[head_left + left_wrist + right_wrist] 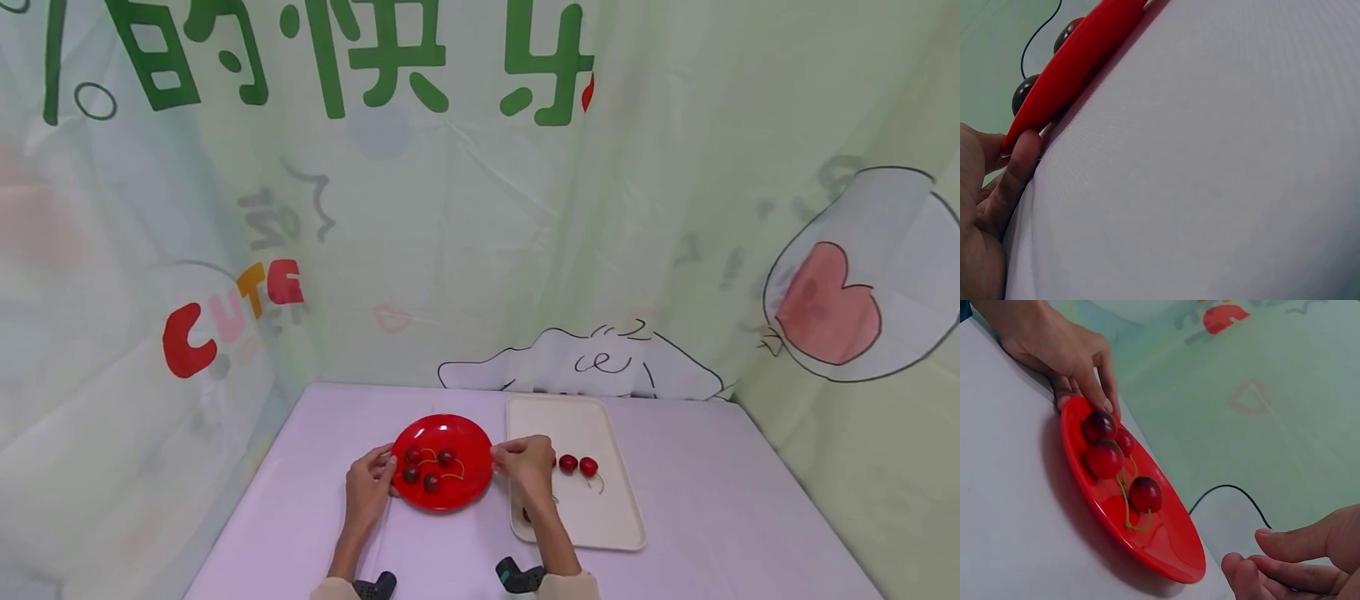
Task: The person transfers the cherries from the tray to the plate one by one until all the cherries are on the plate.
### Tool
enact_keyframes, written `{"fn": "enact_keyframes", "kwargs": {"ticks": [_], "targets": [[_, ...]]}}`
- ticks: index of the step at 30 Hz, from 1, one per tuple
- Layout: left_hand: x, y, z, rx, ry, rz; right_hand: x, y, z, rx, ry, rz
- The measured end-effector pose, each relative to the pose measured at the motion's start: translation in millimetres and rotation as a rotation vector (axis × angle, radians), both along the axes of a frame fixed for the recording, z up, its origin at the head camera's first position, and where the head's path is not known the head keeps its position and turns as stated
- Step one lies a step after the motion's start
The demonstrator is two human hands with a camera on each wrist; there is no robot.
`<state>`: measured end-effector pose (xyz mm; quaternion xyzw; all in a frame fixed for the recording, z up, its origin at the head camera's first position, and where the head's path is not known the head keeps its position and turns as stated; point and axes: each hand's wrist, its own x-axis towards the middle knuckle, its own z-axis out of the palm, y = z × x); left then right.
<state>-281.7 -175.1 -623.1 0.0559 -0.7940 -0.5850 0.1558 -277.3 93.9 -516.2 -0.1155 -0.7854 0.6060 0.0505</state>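
Observation:
A round red plate [442, 429] with several dark red cherries [432, 482], some with green stems, is between my hands. My left hand [367, 483] pinches its left rim, thumb on top and fingers below, as the left wrist view of the plate [1079, 65] shows. My right hand [525, 462] is at the right rim. In the right wrist view, a small gap separates its thumb and loosely bent fingers [1244, 575] from the plate [1169, 547], and nothing sits between them.
A cream rectangular tray [600, 517] lies to the right, partly under my right hand and forearm. Several cherries [588, 467] lie on it, some partly hidden by that hand. The table has a pale lilac cover [712, 517]; a printed curtain [480, 208] hangs behind it.

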Motion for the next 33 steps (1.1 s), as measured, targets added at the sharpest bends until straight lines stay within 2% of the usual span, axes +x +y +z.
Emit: {"fn": "enact_keyframes", "kwargs": {"ticks": [12,19,29,33], "targets": [[0.9,1.1,0.1,0.002,-0.015,0.001,10.1,40.2,5.8,-0.002,0.003,-0.021],[1.9,0.2,0.3,0.002,-0.033,0.008,13.2,62.6,3.6,0.058,0.002,-0.075],[3.1,0.8,-1.8,-0.018,-0.015,0.006,14.2,87.5,-6.7,-0.057,-0.013,-0.134],[4.1,1.9,-1.5,-0.019,-0.015,0.004,17.3,96.7,-10.5,-0.047,-0.018,-0.147]]}}
